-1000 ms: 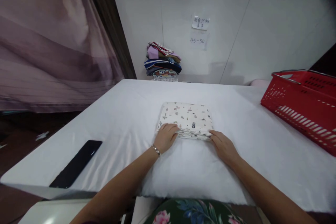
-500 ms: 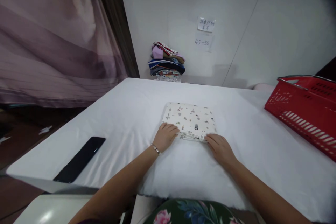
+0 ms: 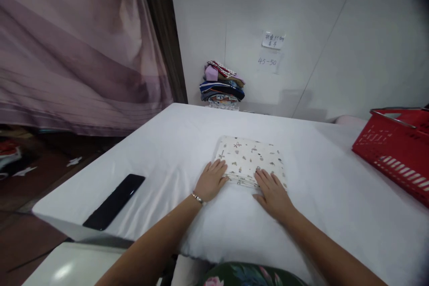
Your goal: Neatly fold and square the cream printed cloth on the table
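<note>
A folded cream cloth [image 3: 250, 156] with small printed figures lies flat on the white-covered table [image 3: 161, 143], its layered edge facing me. At its near left corner rests my left hand [image 3: 212, 181], fingers stretched out and touching the cloth; a bracelet circles that wrist. My right hand [image 3: 273, 194] lies on the near right part, fingertips on top of the fabric and thumb spread out to the side. Neither hand grips anything.
To the left lies a black phone-like slab [image 3: 114, 201]. A red plastic basket [image 3: 395, 152] stands at the right. Folded fabrics [image 3: 223, 87] are stacked beyond the far edge, near a wall with paper signs [image 3: 272, 40]. A pinkish curtain [image 3: 83, 53] hangs at left.
My right hand has shifted from the cloth's near right corner onto its top, with the thumb now apart. My left hand's fingers have spread slightly. The whole view has shifted a little.
</note>
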`<action>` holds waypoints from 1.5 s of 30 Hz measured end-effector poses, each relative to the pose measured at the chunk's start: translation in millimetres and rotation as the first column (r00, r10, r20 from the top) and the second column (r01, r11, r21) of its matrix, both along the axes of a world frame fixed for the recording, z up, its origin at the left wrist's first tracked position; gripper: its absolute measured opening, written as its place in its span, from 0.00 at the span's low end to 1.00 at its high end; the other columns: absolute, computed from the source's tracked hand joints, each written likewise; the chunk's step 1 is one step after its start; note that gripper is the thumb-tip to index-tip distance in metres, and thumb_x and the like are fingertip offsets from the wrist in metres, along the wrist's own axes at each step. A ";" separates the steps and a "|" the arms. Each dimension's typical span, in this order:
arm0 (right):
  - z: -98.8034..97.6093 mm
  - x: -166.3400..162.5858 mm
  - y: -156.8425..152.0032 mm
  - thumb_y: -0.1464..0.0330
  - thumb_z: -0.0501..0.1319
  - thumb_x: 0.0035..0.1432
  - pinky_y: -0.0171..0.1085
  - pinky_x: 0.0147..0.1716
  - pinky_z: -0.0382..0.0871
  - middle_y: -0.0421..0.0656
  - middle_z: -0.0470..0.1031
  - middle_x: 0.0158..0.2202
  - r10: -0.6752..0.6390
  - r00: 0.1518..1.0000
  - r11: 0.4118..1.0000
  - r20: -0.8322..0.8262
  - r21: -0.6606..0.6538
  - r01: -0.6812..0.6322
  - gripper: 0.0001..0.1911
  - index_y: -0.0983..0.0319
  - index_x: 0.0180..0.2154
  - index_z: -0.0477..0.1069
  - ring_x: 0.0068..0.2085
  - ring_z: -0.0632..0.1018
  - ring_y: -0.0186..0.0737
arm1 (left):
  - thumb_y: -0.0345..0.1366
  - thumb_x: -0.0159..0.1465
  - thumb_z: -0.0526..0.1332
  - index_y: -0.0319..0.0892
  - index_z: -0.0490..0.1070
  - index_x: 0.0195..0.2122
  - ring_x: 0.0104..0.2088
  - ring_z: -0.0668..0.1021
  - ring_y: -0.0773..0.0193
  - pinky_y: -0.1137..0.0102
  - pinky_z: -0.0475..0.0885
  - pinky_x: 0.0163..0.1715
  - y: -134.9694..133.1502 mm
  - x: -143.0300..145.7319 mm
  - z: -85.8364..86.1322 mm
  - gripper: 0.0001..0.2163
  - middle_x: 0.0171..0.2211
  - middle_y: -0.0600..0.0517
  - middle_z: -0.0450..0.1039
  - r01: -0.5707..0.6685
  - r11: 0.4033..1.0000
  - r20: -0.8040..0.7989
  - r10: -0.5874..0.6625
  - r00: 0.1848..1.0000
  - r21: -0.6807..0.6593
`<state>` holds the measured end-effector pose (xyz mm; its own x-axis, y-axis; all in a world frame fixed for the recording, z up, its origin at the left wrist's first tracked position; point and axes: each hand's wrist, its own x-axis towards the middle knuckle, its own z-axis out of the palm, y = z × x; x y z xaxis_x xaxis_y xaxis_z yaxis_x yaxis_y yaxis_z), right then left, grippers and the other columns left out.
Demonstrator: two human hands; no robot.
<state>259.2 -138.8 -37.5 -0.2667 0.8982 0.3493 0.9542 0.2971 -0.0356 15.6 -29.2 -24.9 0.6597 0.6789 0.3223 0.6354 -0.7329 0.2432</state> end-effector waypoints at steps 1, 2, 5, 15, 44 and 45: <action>-4.7 -0.7 -0.6 0.58 0.51 0.60 0.54 0.56 0.53 0.51 0.57 0.60 -0.002 1.000 1.000 -0.009 -0.002 0.002 0.31 0.62 0.61 0.49 0.61 0.57 0.50 | 0.41 0.64 0.51 0.43 0.61 0.55 0.60 0.58 0.56 0.55 0.56 0.57 -0.1 -1.6 -1.9 0.19 0.58 0.48 0.60 0.007 1.000 0.013 -0.006 1.000 -0.023; -7.1 -0.6 -1.6 0.58 0.51 0.60 0.54 0.57 0.52 0.50 0.56 0.61 -0.001 1.000 1.000 -0.027 -0.017 0.000 0.30 0.61 0.61 0.50 0.61 0.56 0.50 | 0.41 0.64 0.51 0.43 0.62 0.54 0.60 0.58 0.57 0.56 0.56 0.57 0.3 -3.2 -3.0 0.19 0.58 0.48 0.60 0.025 0.998 0.040 -0.023 0.999 -0.050; 1.0 6.0 -1.9 0.57 0.49 0.60 0.53 0.57 0.53 0.47 0.56 0.61 -0.007 0.987 0.991 -0.163 -0.135 -0.015 0.29 0.57 0.61 0.51 0.61 0.58 0.48 | 0.41 0.65 0.48 0.44 0.66 0.51 0.59 0.61 0.62 0.62 0.60 0.56 6.2 -7.0 -1.1 0.16 0.56 0.50 0.64 0.060 0.984 0.196 -0.027 0.980 -0.167; 30.4 81.0 52.3 0.51 0.53 0.52 0.43 0.37 0.71 0.52 0.73 0.45 -0.691 0.511 0.722 -0.511 -0.512 0.465 0.34 0.64 0.56 0.59 0.37 0.77 0.47 | 0.46 0.59 0.54 0.39 0.63 0.51 0.45 0.75 0.57 0.66 0.67 0.44 54.1 4.2 18.3 0.22 0.46 0.44 0.72 -0.401 0.721 0.096 0.541 0.836 -0.565; 35.7 107.0 -19.7 0.45 0.62 0.40 0.46 0.49 0.62 0.56 0.66 0.51 -0.776 0.278 0.630 -0.566 -0.687 0.363 0.50 0.59 0.61 0.50 0.58 0.62 0.54 | 0.43 0.49 0.66 0.37 0.50 0.57 0.43 0.75 0.54 0.67 0.71 0.33 -13.2 24.7 12.4 0.38 0.50 0.38 0.67 0.145 0.208 0.243 0.602 0.761 -0.967; 34.0 112.9 -25.2 0.45 0.61 0.41 0.46 0.49 0.62 0.56 0.67 0.50 -0.790 0.291 0.613 -0.540 -0.698 0.370 0.50 0.59 0.61 0.50 0.57 0.64 0.53 | 0.41 0.48 0.67 0.38 0.51 0.57 0.43 0.74 0.54 0.68 0.71 0.32 -25.6 25.7 12.1 0.38 0.49 0.38 0.67 0.188 0.177 0.258 0.618 0.742 -0.966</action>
<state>372.2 -164.0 -3.5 0.5626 0.7627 -0.3190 0.3561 -0.5717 -0.7391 41.3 -54.8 -12.8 0.4104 0.7749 -0.4806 0.1772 0.4492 0.8757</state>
